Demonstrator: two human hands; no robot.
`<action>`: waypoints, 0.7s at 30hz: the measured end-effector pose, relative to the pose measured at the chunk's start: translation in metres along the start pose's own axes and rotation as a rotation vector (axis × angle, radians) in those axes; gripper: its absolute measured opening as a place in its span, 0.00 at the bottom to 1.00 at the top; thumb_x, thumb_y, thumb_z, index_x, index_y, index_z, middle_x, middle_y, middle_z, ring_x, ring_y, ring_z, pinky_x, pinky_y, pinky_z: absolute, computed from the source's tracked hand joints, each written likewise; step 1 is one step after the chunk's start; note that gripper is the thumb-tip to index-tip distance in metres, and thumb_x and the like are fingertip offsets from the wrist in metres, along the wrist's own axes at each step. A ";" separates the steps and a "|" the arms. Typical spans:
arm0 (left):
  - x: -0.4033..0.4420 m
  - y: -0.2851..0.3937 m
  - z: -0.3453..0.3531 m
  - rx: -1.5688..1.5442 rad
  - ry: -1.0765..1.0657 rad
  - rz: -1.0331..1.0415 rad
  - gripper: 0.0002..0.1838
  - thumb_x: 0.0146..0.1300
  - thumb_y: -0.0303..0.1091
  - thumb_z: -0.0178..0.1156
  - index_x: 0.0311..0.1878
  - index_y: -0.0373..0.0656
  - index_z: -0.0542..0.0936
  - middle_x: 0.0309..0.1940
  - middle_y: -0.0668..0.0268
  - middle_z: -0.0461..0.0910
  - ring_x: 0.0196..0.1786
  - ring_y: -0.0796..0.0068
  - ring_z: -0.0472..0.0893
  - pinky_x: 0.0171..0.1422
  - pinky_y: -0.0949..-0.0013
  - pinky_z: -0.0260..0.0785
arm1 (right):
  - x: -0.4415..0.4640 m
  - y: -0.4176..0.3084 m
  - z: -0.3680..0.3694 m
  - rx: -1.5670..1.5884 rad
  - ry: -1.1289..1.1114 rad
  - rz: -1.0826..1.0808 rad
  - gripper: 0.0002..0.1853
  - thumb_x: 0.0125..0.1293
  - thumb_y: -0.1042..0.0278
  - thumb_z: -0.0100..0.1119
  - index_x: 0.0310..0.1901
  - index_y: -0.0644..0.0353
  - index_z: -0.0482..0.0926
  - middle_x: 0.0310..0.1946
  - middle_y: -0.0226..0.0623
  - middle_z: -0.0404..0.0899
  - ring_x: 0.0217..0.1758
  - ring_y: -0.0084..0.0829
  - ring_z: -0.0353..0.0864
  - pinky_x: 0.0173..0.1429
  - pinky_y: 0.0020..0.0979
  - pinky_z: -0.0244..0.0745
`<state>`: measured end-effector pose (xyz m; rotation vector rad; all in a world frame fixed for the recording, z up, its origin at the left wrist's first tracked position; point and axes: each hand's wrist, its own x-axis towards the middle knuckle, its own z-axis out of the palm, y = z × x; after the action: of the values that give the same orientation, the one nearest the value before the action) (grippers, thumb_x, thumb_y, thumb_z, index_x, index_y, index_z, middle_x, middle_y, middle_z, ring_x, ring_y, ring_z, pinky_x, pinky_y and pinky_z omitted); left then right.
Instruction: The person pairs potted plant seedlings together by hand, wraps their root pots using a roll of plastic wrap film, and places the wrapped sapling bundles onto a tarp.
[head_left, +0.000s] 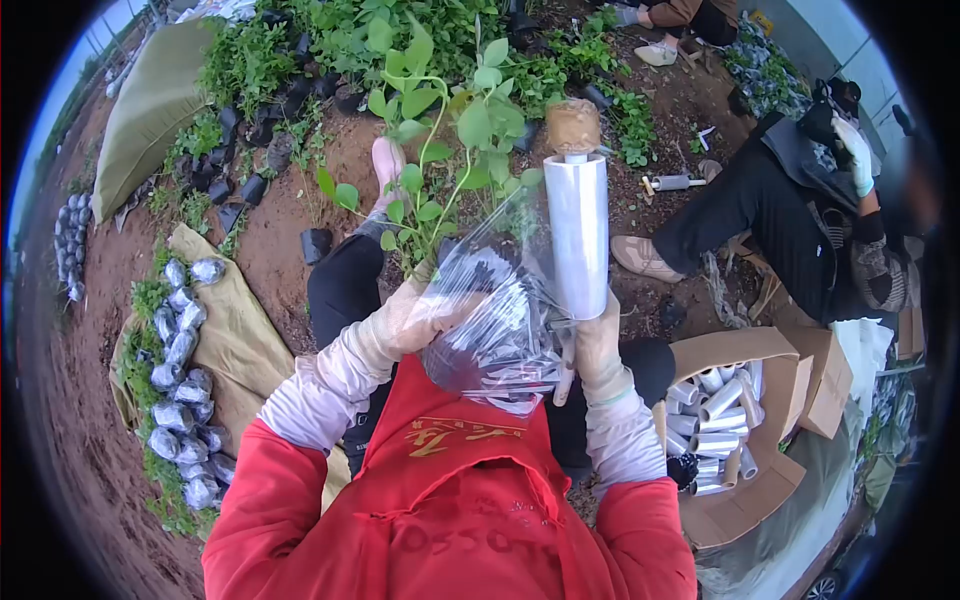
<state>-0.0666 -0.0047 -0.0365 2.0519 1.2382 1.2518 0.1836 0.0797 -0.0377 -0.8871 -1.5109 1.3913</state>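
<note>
My gloved left hand [405,318] is closed around the lower stems and dark root pot of a leafy green seedling [432,205]. Clear stretch film [505,345] covers that pot and runs, wrinkled, across to the film roll [580,235]. The roll stands upright on a handle with a brown-taped top, and my gloved right hand [600,345] grips the handle below it. Film partly hides the pot and the fingers of my left hand.
Wrapped seedlings [185,390] lie on a tan sack [235,320] at left. A cardboard box [745,510] of film rolls stands at right. Unwrapped potted seedlings [260,70] lie ahead. A co-worker [770,220] sits at right; another film roll [672,183] lies on the soil.
</note>
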 end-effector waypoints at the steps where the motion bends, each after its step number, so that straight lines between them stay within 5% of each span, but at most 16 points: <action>1: -0.002 -0.005 0.002 0.126 -0.042 0.109 0.26 0.77 0.45 0.37 0.72 0.43 0.59 0.69 0.56 0.65 0.71 0.60 0.65 0.77 0.57 0.52 | -0.004 0.005 0.007 0.058 0.007 0.038 0.39 0.59 0.32 0.58 0.52 0.67 0.73 0.29 0.28 0.74 0.25 0.15 0.70 0.28 0.20 0.65; 2: -0.005 -0.009 0.004 0.246 -0.071 0.223 0.27 0.77 0.46 0.37 0.72 0.44 0.59 0.69 0.58 0.65 0.71 0.61 0.65 0.79 0.57 0.49 | -0.014 0.002 0.008 0.137 -0.014 0.095 0.39 0.60 0.32 0.57 0.53 0.68 0.73 0.30 0.28 0.74 0.25 0.15 0.70 0.28 0.21 0.65; 4: -0.004 0.004 -0.001 -0.208 -0.168 -0.143 0.26 0.76 0.46 0.39 0.72 0.44 0.61 0.68 0.63 0.68 0.71 0.64 0.65 0.80 0.57 0.42 | -0.019 -0.012 0.013 0.219 -0.046 0.134 0.39 0.62 0.34 0.56 0.54 0.69 0.72 0.32 0.29 0.75 0.29 0.17 0.72 0.32 0.22 0.67; 8: -0.002 0.022 0.012 -0.735 0.088 -0.483 0.31 0.64 0.30 0.59 0.70 0.43 0.61 0.62 0.59 0.72 0.66 0.70 0.69 0.72 0.63 0.56 | -0.025 -0.001 0.018 0.265 -0.046 0.109 0.39 0.64 0.36 0.55 0.57 0.70 0.72 0.42 0.37 0.79 0.43 0.24 0.77 0.47 0.27 0.72; 10: 0.005 0.029 0.017 -0.733 0.198 -0.444 0.36 0.57 0.23 0.65 0.69 0.42 0.62 0.60 0.60 0.73 0.63 0.72 0.71 0.70 0.65 0.59 | -0.029 0.008 0.017 0.259 -0.116 0.180 0.37 0.66 0.38 0.52 0.59 0.69 0.72 0.52 0.41 0.78 0.54 0.29 0.76 0.60 0.32 0.69; 11: 0.008 0.032 0.019 -0.730 0.252 -0.423 0.39 0.53 0.20 0.69 0.68 0.42 0.63 0.59 0.61 0.74 0.62 0.74 0.72 0.69 0.66 0.61 | -0.036 0.010 0.019 0.342 -0.113 0.234 0.32 0.66 0.44 0.56 0.58 0.68 0.73 0.51 0.40 0.79 0.53 0.32 0.78 0.59 0.33 0.71; 13: 0.010 0.025 0.025 -0.521 0.222 -0.300 0.40 0.53 0.21 0.70 0.68 0.40 0.62 0.59 0.62 0.75 0.62 0.75 0.72 0.69 0.67 0.62 | -0.047 0.053 0.032 0.392 -0.087 0.244 0.31 0.65 0.48 0.59 0.59 0.67 0.72 0.51 0.40 0.78 0.53 0.33 0.78 0.59 0.34 0.72; 16: 0.002 0.014 0.021 -0.982 0.130 -0.555 0.45 0.47 0.24 0.75 0.69 0.41 0.62 0.58 0.61 0.75 0.62 0.76 0.71 0.68 0.65 0.64 | -0.037 0.059 0.036 0.783 -0.218 0.451 0.32 0.64 0.48 0.60 0.62 0.64 0.69 0.53 0.41 0.77 0.54 0.34 0.78 0.61 0.35 0.72; 19: 0.020 0.027 -0.004 -0.985 -0.029 -0.575 0.45 0.47 0.33 0.77 0.68 0.42 0.64 0.58 0.61 0.75 0.61 0.71 0.73 0.68 0.66 0.64 | -0.034 0.049 0.037 0.990 -0.273 0.522 0.34 0.64 0.48 0.60 0.65 0.62 0.66 0.55 0.41 0.75 0.56 0.35 0.77 0.63 0.36 0.73; 20: 0.023 0.038 -0.015 -0.716 -0.011 -0.706 0.44 0.49 0.32 0.76 0.68 0.42 0.64 0.58 0.61 0.75 0.61 0.71 0.73 0.68 0.66 0.64 | -0.034 0.043 0.034 0.999 -0.260 0.508 0.35 0.63 0.48 0.61 0.66 0.61 0.65 0.56 0.42 0.75 0.57 0.36 0.77 0.63 0.37 0.73; 21: 0.035 0.035 -0.019 -0.574 0.009 -0.469 0.42 0.51 0.31 0.73 0.69 0.43 0.63 0.58 0.61 0.75 0.60 0.72 0.72 0.66 0.65 0.65 | -0.033 0.037 0.032 0.960 -0.233 0.473 0.36 0.63 0.48 0.61 0.67 0.60 0.64 0.57 0.42 0.74 0.57 0.36 0.77 0.64 0.37 0.73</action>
<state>-0.0600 0.0056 0.0150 1.2638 1.1077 1.2034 0.1640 0.0417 -0.0781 -0.4670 -0.6027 2.3201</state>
